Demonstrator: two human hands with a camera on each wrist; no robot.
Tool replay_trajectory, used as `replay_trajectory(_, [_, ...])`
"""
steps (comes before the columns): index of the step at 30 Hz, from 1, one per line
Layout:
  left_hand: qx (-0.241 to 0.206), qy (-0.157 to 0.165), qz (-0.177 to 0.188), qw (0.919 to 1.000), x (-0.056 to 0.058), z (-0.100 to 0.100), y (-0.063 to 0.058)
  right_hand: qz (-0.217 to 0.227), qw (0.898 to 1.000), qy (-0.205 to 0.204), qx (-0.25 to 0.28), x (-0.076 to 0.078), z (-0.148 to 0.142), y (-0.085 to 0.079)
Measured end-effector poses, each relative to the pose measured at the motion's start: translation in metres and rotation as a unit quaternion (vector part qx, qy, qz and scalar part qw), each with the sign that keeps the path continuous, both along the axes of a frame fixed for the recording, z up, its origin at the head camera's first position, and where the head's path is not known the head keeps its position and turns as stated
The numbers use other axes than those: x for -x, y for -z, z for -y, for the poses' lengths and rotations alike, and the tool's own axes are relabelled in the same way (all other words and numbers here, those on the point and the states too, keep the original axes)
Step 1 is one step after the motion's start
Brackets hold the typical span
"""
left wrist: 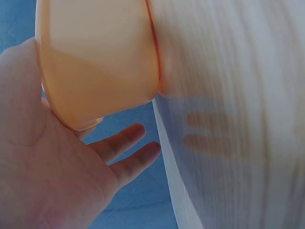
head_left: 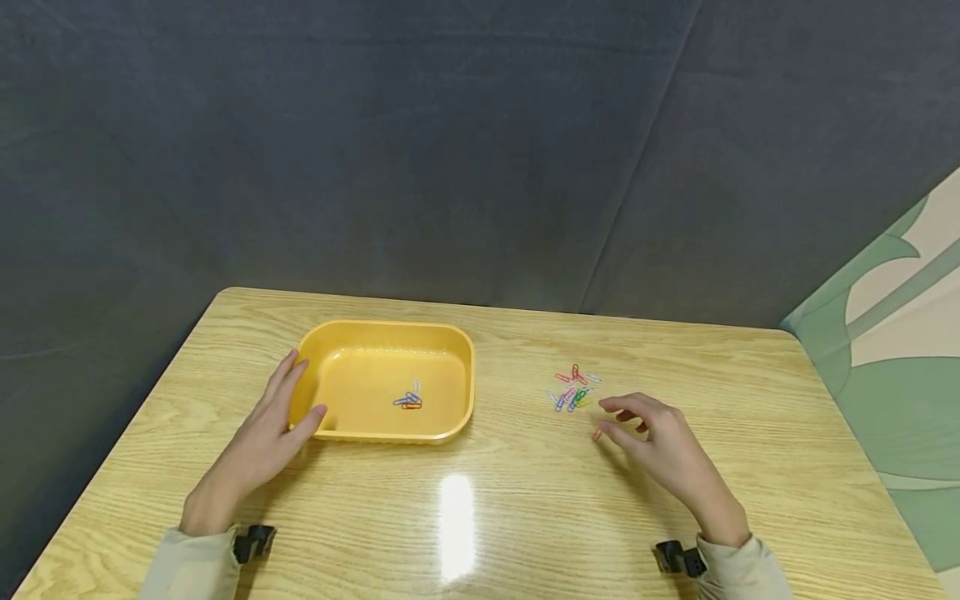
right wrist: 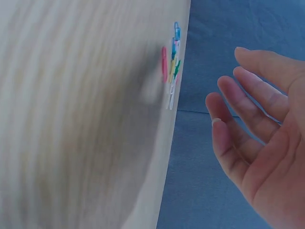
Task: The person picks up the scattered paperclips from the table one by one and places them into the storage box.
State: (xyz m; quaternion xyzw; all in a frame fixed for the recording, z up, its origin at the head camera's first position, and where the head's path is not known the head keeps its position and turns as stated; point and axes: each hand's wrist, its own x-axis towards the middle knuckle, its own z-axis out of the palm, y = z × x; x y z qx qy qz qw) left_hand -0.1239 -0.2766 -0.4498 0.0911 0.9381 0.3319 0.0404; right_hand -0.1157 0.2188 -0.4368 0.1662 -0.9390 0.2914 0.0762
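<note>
A yellow plastic tray [head_left: 393,437] sits on the table's left half, with several paper clips [head_left: 410,401] lying inside it. My left hand [head_left: 258,433] rests at the tray's left end, its thumb reaching over the rim. Two of its fingers [left wrist: 126,163] stretch out straight beyond the tray's corner in the left wrist view. To the tray's right lies a loose pile of coloured paper clips [head_left: 576,395]. My right hand [head_left: 663,442] hovers just right of the pile, fingers loosely bent and nothing between them. Near its thumb lies a single orange-red paper clip [head_left: 597,434].
The light wood table [head_left: 517,525] ends in a straight far edge against a dark cloth screen [head_left: 420,167]. A green and cream patterned surface [head_left: 885,367] borders the right side. Black wrist cameras [head_left: 253,542] sit at both sleeves.
</note>
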Motion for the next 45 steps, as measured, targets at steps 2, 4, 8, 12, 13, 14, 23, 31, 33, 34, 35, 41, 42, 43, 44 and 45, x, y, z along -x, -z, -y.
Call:
replay_trajectory(2, [-0.001, 0.0, -0.001, 1.0, 0.0, 0.0, 0.001, 0.002, 1.0, -0.001, 0.002, 0.001, -0.001, 0.002])
replay_trajectory(4, [-0.002, 0.001, -0.003, 1.0, 0.0, 0.001, 0.001, 0.007, 1.0, -0.004, 0.003, 0.001, -0.002, 0.004])
replay_trajectory(8, [-0.004, 0.002, -0.003, 1.0, 0.0, 0.001, 0.002, 0.022, 1.0, -0.011, 0.005, 0.003, -0.003, 0.007])
replay_trajectory(12, [-0.005, 0.002, -0.002, 1.0, 0.001, 0.001, 0.002, 0.046, 0.999, -0.011, 0.002, 0.005, -0.005, 0.01])
replay_trajectory(13, [-0.006, 0.002, -0.002, 1.0, 0.001, 0.001, 0.002, 0.051, 0.999, -0.011, 0.0, 0.005, -0.005, 0.011])
replay_trajectory(14, [-0.006, 0.002, -0.002, 1.0, 0.001, 0.001, 0.002, 0.056, 0.998, -0.011, -0.002, 0.006, -0.006, 0.012])
replay_trajectory(23, [-0.004, 0.002, -0.003, 1.0, 0.001, 0.001, 0.001, 0.09, 0.996, -0.024, -0.01, 0.01, -0.01, 0.015])
replay_trajectory(31, [-0.002, 0.001, -0.003, 1.0, 0.0, 0.001, 0.001, 0.113, 0.993, -0.042, -0.015, 0.012, -0.011, 0.013])
replay_trajectory(33, [-0.002, 0.001, -0.003, 1.0, 0.0, 0.001, 0.002, 0.115, 0.992, -0.044, -0.019, 0.013, -0.011, 0.014])
replay_trajectory(34, [-0.002, 0.001, -0.002, 1.0, 0.0, 0.001, 0.002, 0.114, 0.992, -0.045, -0.022, 0.013, -0.011, 0.014])
replay_trajectory(35, [-0.002, 0.001, -0.002, 1.0, 0.0, 0.001, 0.001, 0.114, 0.992, -0.044, -0.024, 0.014, -0.011, 0.015])
replay_trajectory(41, [-0.001, 0.002, -0.001, 1.0, 0.0, 0.0, 0.001, 0.113, 0.992, -0.051, -0.02, 0.015, -0.009, 0.016])
replay_trajectory(42, [0.0, 0.002, -0.001, 1.0, 0.0, 0.0, 0.001, 0.115, 0.992, -0.052, -0.019, 0.015, -0.009, 0.017])
replay_trajectory(43, [0.0, 0.002, -0.001, 1.0, 0.0, 0.0, 0.0, 0.117, 0.992, -0.052, -0.02, 0.015, -0.009, 0.017])
replay_trajectory(44, [0.0, 0.002, -0.001, 1.0, 0.0, 0.0, 0.0, 0.118, 0.991, -0.053, -0.021, 0.015, -0.009, 0.017])
replay_trajectory(45, [0.0, 0.002, -0.001, 1.0, 0.0, 0.0, 0.0, 0.121, 0.991, -0.051, -0.022, 0.015, -0.008, 0.017])
